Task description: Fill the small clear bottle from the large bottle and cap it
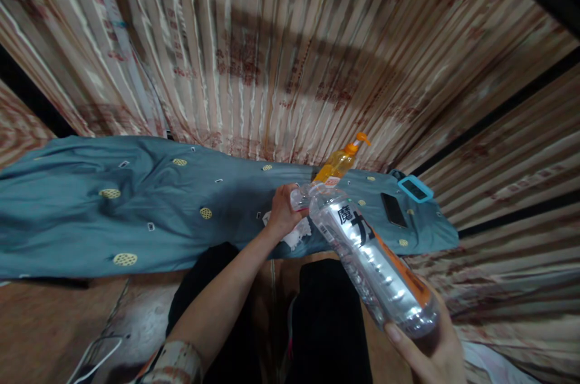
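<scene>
While tilted neck-first over a blue patterned bedsheet (136, 209): large clear plastic bottle with silver-and-orange label (371, 257), base gripped in right hand (430, 348); left hand (283, 212) closed about its cap end, white crumpled tissue (299, 234) beneath. Nearby: orange pump bottle (339, 163), black phone (393, 210).

Teal-blue sheet (136, 209) w/ yellow dotted ovals. Clear bottle (371, 257), silver label, orange stripe, black characters. Orange pump bottle (339, 163). Black phone (393, 210). Turquoise-framed device (415, 189). Curtain (281, 52) beige striped, red print.

Pump bottle (341, 162) and phone (393, 210) (right end) crowd the sheet (90, 215); leftward lies open.
</scene>
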Demonstrator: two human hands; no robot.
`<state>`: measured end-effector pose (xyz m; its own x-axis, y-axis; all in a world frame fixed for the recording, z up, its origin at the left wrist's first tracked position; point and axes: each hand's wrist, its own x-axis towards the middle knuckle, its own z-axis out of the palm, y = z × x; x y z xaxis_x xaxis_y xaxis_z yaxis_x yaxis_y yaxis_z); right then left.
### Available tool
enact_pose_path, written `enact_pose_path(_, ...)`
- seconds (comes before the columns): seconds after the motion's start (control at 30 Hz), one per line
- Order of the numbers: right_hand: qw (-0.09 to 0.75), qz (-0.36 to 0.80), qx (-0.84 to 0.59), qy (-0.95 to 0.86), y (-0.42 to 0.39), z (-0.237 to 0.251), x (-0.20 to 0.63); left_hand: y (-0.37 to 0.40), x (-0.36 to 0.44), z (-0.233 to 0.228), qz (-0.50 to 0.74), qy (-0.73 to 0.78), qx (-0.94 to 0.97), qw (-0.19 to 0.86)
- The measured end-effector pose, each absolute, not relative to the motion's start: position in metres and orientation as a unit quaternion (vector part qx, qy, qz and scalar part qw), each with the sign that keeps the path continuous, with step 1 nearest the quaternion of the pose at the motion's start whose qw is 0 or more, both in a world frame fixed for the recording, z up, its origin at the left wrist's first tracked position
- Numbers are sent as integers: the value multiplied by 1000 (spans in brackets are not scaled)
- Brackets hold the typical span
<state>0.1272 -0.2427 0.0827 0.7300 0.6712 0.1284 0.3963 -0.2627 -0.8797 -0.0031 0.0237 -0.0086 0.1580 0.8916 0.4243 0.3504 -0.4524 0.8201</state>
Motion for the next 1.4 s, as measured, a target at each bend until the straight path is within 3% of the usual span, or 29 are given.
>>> enact_pose_path(1.4, 511, 137, -772, -352, -242, 85, 124, 28, -3, -15, 496, 421, 710, 270)
